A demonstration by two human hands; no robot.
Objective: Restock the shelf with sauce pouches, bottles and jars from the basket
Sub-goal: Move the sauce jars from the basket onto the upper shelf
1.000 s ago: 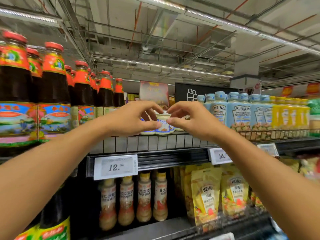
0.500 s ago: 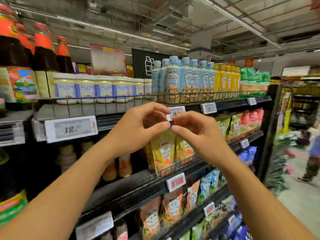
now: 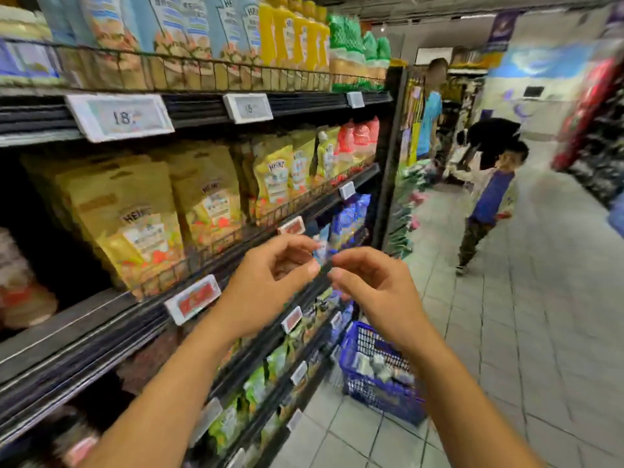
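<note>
My left hand (image 3: 270,275) and my right hand (image 3: 374,285) hover close together in front of the shelf unit (image 3: 84,319), fingers loosely curled and holding nothing. Low on the right, a blue basket (image 3: 371,396) stands on the floor against the shelf's foot, with several greyish pouches inside. Yellow Heinz sauce pouches (image 3: 141,224) fill the middle shelf behind a wire rail. Squeeze bottles (image 3: 236,28), pale blue and yellow, line the top shelf. Green and mixed pouches (image 3: 256,386) sit on the lower shelves, blurred.
A tiled aisle (image 3: 506,349) opens to the right. A child (image 3: 489,204) stands in it beyond the basket, and a person in a blue shirt (image 3: 430,109) is at the shelf's far end. Price tags (image 3: 120,116) jut from the shelf edges. A red display (image 3: 587,106) flanks the far right.
Both hands let go of the small jar on the top shelf and dropped to mid-shelf height. The view swung right and down, bringing the aisle and the basket into sight.
</note>
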